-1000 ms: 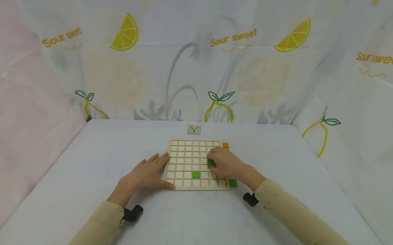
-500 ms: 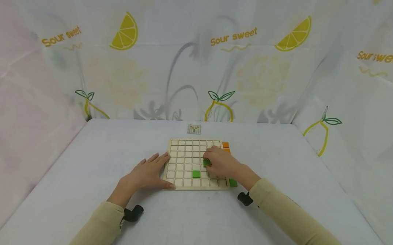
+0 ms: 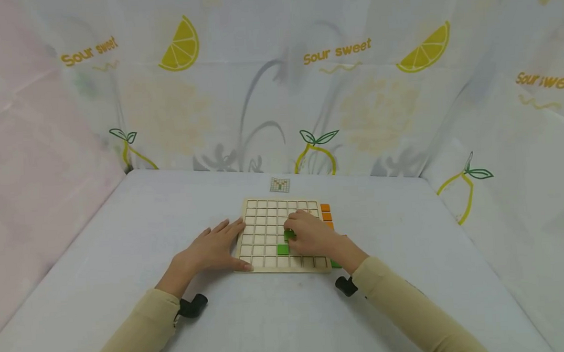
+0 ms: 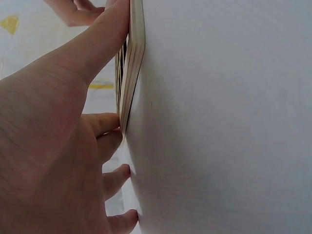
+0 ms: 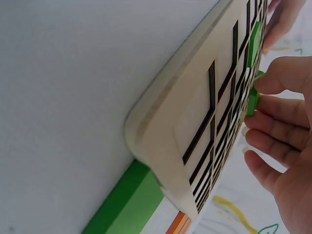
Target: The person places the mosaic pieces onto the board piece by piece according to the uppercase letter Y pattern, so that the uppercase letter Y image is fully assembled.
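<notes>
Green tile (image 3: 289, 235) live on my head cam: R hand (image 3: 313, 233) has it pinched betw. thumb and fingers, over the grid board (image 3: 267, 230), approx. mid-board. R wrist cam backs that up: thumb one side, fingers the other, lower ones loosely bent. Tile looks tilted; can't tell from my end if it's touching the board. Just nearer the front edge, 2nd green tile (image 3: 282, 249) sits flat in its cell, second row up, 4th col. from L. L hand (image 3: 215, 248) is spread wide, thumb on the board's near L corner, fingertips along the L edge; L wrist cam gives me thumb and index against the rim, other tips down on the white table (image 3: 288, 317). Orange tiles (image 3: 327, 216) line up just beside the R edge, w/ another green piece (image 3: 336, 264) by the near R corner, partly hidden by the arm. Small pattern card (image 3: 280, 185) lies beyond the far edge, lemon-print cloth (image 3: 222, 94) backs the lot.
</notes>
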`<action>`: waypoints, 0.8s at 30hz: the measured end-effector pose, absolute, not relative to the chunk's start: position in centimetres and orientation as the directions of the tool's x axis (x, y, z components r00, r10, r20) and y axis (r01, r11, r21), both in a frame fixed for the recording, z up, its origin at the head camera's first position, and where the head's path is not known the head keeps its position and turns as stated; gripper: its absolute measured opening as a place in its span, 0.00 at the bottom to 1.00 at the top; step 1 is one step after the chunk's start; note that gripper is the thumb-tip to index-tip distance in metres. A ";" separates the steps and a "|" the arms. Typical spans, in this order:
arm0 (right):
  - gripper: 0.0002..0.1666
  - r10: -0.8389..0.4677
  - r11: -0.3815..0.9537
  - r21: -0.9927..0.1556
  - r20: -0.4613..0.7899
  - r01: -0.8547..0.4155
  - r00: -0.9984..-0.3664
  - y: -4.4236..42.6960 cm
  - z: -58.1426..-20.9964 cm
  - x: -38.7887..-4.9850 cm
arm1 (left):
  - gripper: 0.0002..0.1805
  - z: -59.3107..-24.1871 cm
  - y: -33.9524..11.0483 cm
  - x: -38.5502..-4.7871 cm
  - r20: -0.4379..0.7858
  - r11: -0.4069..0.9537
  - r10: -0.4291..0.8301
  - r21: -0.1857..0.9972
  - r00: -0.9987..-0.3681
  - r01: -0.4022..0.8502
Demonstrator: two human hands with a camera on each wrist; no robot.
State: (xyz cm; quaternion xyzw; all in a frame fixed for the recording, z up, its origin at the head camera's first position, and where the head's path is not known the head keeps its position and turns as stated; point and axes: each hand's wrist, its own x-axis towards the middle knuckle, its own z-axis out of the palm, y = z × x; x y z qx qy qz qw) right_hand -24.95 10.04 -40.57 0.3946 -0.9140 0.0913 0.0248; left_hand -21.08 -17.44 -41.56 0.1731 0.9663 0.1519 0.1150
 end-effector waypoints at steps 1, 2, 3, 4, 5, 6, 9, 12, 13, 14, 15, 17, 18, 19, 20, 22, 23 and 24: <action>0.10 -0.717 0.672 -0.149 0.116 -0.725 -0.688 10.0 -40.5 -24.9 | 0.65 -41.5 -17.4 -21.1 -0.170 0.895 0.368 0.333 -0.914 0.298; 0.10 -0.716 0.672 -0.154 0.115 -0.725 -0.688 9.9 -40.5 -24.9 | 0.65 -41.5 -17.4 -21.0 -0.171 0.895 0.366 0.334 -0.915 0.296; 0.10 -0.715 0.674 -0.155 0.113 -0.723 -0.690 9.8 -40.5 -24.9 | 0.65 -41.5 -17.4 -21.0 -0.173 0.896 0.363 0.337 -0.916 0.291; 0.10 -0.713 0.675 -0.156 0.110 -0.721 -0.692 9.7 -40.5 -24.9 | 0.65 -41.5 -17.4 -21.0 -0.174 0.895 0.361 0.339 -0.916 0.289; 0.10 -0.714 0.675 -0.155 0.108 -0.721 -0.692 9.7 -40.5 -24.9 | 0.65 -41.4 -17.4 -20.9 -0.174 0.895 0.360 0.342 -0.917 0.286; 0.10 -0.715 0.674 -0.157 0.108 -0.722 -0.691 9.6 -40.5 -24.9 | 0.65 -41.4 -17.4 -20.9 -0.175 0.895 0.358 0.345 -0.917 0.284; 0.10 -0.720 0.668 -0.163 0.104 -0.726 -0.686 9.4 -40.4 -25.0 | 0.65 -41.3 -17.3 -20.9 -0.177 0.896 0.356 0.344 -0.918 0.281; 0.10 -0.722 0.666 -0.164 0.101 -0.728 -0.684 9.1 -40.3 -24.9 | 0.64 -41.2 -17.3 -20.9 -0.178 0.897 0.355 0.340 -0.918 0.281; 0.10 -0.722 0.667 -0.162 0.098 -0.727 -0.684 9.1 -40.3 -24.9 | 0.64 -41.2 -17.3 -20.9 -0.178 0.898 0.355 0.339 -0.918 0.281; 0.10 -0.722 0.669 -0.158 0.095 -0.726 -0.685 9.0 -40.2 -24.8 | 0.64 -41.2 -17.3 -20.9 -0.182 0.899 0.351 0.339 -0.918 0.277; 0.10 -0.722 0.670 -0.154 0.093 -0.726 -0.686 8.9 -40.2 -24.8 | 0.64 -41.2 -17.3 -20.9 -0.181 0.899 0.352 0.339 -0.919 0.277; 0.11 -0.722 0.671 -0.146 0.092 -0.726 -0.686 8.8 -40.2 -24.7 | 0.64 -41.2 -17.4 -20.9 -0.180 0.898 0.352 0.341 -0.918 0.278; 0.11 -0.721 0.673 -0.142 0.090 -0.725 -0.687 8.7 -40.2 -24.7 | 0.64 -41.2 -17.4 -20.9 -0.181 0.899 0.351 0.341 -0.919 0.276; 0.11 -0.722 0.674 -0.139 0.089 -0.726 -0.687 8.6 -40.2 -24.7 | 0.64 -41.2 -17.4 -20.9 -0.180 0.898 0.351 0.342 -0.919 0.276; 0.10 -0.722 0.674 -0.138 0.087 -0.726 -0.686 8.6 -40.2 -24.7 | 0.64 -41.3 -17.4 -20.8 -0.180 0.898 0.352 0.341 -0.918 0.277; 0.10 -0.722 0.675 -0.134 0.082 -0.726 -0.687 8.5 -40.2 -24.7 | 0.64 -41.3 -17.4 -20.8 -0.181 0.898 0.352 0.341 -0.918 0.277; 0.10 -0.722 0.677 -0.129 0.078 -0.725 -0.688 8.5 -40.3 -24.7 | 0.64 -41.3 -17.4 -20.8 -0.182 0.899 0.352 0.341 -0.918 0.277; 0.10 -0.721 0.678 -0.128 0.073 -0.723 -0.689 8.4 -40.3 -24.7 | 0.64 -41.3 -17.4 -20.8 -0.185 0.899 0.352 0.340 -0.918 0.276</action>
